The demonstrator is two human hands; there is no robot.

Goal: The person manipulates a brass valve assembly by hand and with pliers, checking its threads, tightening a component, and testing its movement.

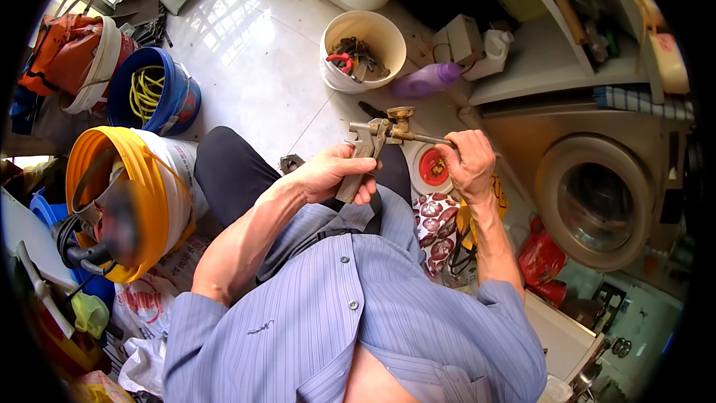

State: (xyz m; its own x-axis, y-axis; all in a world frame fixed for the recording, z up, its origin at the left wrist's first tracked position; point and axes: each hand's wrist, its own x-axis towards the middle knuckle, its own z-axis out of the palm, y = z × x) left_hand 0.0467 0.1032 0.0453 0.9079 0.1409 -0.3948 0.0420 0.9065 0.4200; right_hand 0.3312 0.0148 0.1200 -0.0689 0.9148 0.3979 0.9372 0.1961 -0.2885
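Observation:
My left hand (339, 172) is closed around the flat body of a worn metal wrench-like tool (364, 151), whose exact kind I cannot make out. The tool's jaw end meets a brass valve fitting (401, 121) with a round top. From the fitting a thin metal pipe (429, 138) runs right into my right hand (470, 164), which is closed around its end. Both hands are above my lap, between my knees. A small dark metal part (291, 163) shows on the floor beyond my left wrist.
Ahead stands a white bucket (339, 78) of metal tools, beside a purple bottle (429, 82). Yellow (160, 213) and blue (192, 101) buckets crowd my left. A front-loading washing machine (548, 201) is at right. A red-and-white round tub (432, 168) sits by my right knee.

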